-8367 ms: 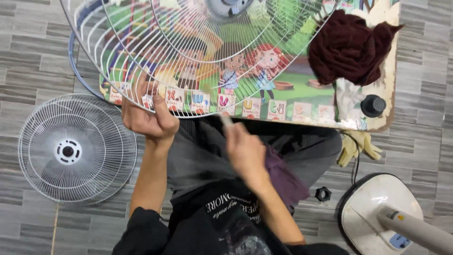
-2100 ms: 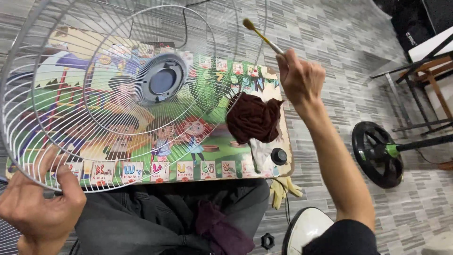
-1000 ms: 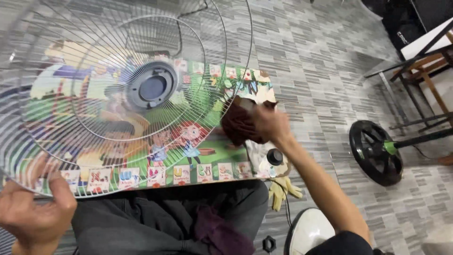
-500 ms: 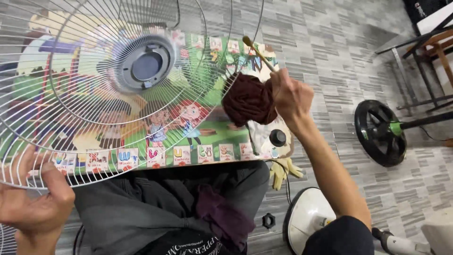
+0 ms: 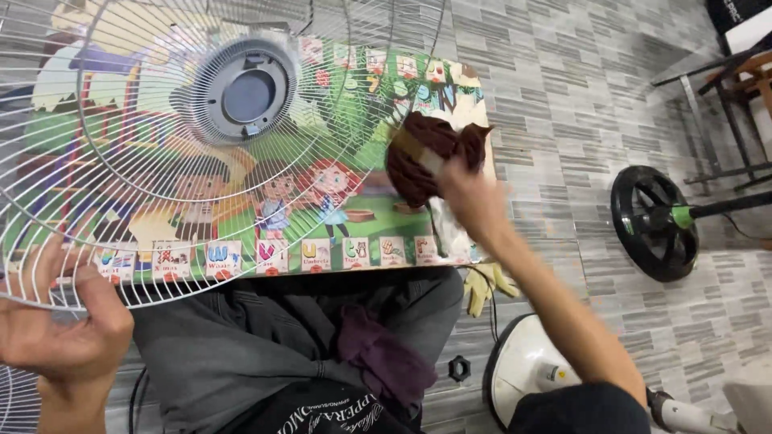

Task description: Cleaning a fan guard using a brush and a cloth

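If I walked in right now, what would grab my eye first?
First, the big white wire fan guard, tilted up across the left of the view with a grey round hub at its middle, gripped at its lower rim by the left hand. Behind it lies a bright cartoon picture mat on the grey tiled floor. At the mat's right edge, the right hand is at a crumpled dark brown cloth; the hand is blurred.

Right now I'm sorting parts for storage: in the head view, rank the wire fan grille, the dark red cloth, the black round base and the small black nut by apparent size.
1. wire fan grille, though nearness to the camera exaggerates it
2. black round base and dark red cloth: too alike to rank
3. small black nut
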